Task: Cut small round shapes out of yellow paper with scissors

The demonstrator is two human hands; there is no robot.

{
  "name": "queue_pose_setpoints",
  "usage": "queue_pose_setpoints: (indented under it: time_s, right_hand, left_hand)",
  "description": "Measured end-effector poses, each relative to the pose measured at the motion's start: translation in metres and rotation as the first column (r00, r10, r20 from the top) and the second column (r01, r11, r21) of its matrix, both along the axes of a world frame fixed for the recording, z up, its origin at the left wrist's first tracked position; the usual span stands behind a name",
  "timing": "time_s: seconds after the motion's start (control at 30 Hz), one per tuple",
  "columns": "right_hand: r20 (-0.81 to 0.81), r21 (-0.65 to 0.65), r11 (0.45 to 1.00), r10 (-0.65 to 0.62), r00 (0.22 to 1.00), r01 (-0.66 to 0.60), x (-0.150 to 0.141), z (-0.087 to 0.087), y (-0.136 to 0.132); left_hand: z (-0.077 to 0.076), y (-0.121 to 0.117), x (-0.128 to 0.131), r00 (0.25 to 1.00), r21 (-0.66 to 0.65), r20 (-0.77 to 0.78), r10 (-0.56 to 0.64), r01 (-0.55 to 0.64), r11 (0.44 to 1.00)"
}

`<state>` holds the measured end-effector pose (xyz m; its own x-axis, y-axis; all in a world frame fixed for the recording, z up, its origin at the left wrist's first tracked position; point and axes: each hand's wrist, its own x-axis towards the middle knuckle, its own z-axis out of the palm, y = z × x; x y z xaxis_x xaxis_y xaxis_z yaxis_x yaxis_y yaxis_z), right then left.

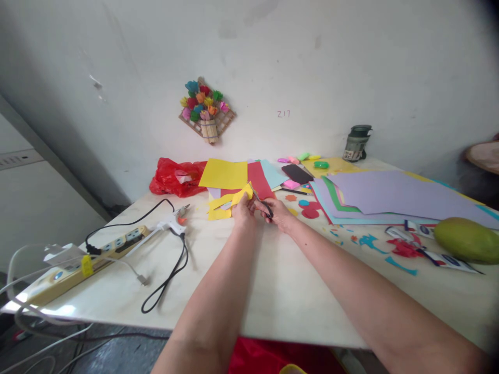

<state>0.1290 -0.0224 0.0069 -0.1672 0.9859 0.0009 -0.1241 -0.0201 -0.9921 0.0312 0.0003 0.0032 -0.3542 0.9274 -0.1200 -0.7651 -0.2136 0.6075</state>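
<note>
My left hand (245,209) is closed on a piece of yellow paper (242,193), holding it up above the table. In my right hand (279,213) are dark-handled scissors (268,208), with the fingers wrapped round the handles. The scissor blades point up and to the left, beside the yellow paper; whether they touch it I cannot tell. Yellow paper offcuts (220,212) lie just left of my left hand. Behind both hands are a yellow sheet (224,174) and a red sheet (259,176), lying flat.
A glue gun (173,224) with a black cord and a power strip (89,270) lie left. A red plastic bag (171,176) sits at the back. Right are stacked coloured sheets (390,192), paper scraps (372,242), tubes (452,261), a green mango-like fruit (468,240) and a bottle (356,143).
</note>
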Motion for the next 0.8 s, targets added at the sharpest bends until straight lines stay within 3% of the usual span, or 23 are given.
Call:
queue_pose_setpoints:
  time_s: [0.8]
  right_hand:
    - [-0.009, -0.011, 0.998, 0.064, 0.998, -0.064, 0.0065, 0.0051, -0.0045]
  left_hand:
    - [0.0005, -0.0008, -0.0014, 1.0, 0.005, -0.014, -0.012, 0.013, 1.0]
